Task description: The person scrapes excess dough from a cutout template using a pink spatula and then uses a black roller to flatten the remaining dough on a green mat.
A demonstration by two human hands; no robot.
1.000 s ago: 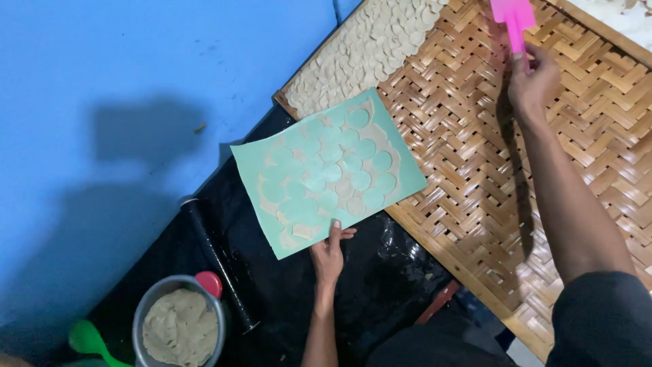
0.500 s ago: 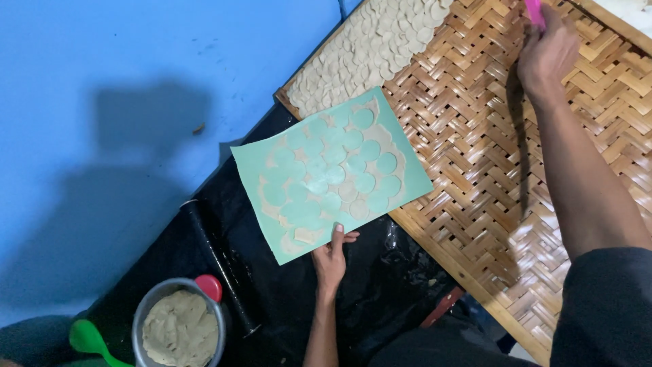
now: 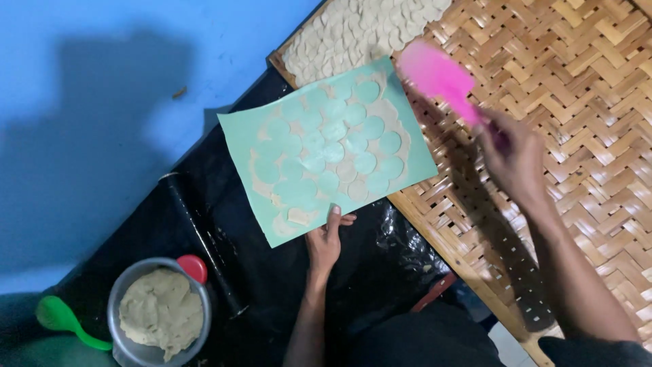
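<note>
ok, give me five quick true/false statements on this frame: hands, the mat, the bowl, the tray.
1. The right hand holds a pink spatula. True.
2. The left hand grips the black rolling pin. False: it holds the near edge of the green mat; the rolling pin lies apart, to its left.
3. The green mat carries leftover dough with round cut-outs. True.
4. The metal bowl is empty. False: it holds a mass of beige dough.
5. The woven bamboo tray is bare all over. False: pale dough rounds cover its far corner.
</note>
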